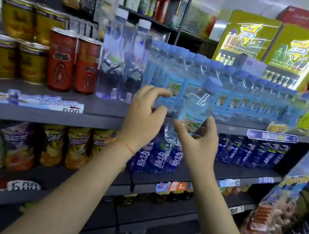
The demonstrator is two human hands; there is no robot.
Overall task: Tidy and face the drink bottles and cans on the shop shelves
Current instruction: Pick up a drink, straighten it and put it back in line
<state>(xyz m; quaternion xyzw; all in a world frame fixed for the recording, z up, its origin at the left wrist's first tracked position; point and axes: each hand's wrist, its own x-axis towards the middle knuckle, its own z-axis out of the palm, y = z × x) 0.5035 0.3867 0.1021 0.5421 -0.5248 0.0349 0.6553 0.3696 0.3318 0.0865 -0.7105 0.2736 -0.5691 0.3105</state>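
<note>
**Shelf stock, drinks aisle: one water bottle in hand at centre frame**

Item 1. Water bottle [194, 107], clear with a blue cap and a blue-green label. Position: centre of the frame, in front of the edge of the grey shelf [47, 115], tilted with the cap leaning to the upper right. Its lower part lies between the two hands.

Item 2. Right hand [196, 142], just right of centre. Grip: thumb and fingers curled around the lower part of the water bottle, thumb on the near side by the label.

Item 3. Left hand [143, 119], just left of centre, a thin red thread at the wrist. Grip: fingers spread and loosely bent, tips close to the water bottle's left side; contact cannot be told through the blur.

Item 4. Row of water bottles [235, 95], same blue caps and labels, standing upright on the grey shelf, running from centre to right of frame behind the held one.

Item 5. Two taller clear bottles [122, 60] with pale caps, upright, left of that row.

Item 6. Two red cans [74, 62], upright, centre left on the same shelf.

Item 7. Gold cans [18, 45], stacked in two tiers, far left.

Item 8. Dark blue bottles [251, 153] on the shelf below, centre to right, partly behind the forearms.

Item 9. Orange and purple drink bottles [53, 144], lower left, same lower shelf.

Item 10. Yellow display boxes [273, 49], upper right of frame.

Price tags sit along the shelf edges; print unreadable.
</note>
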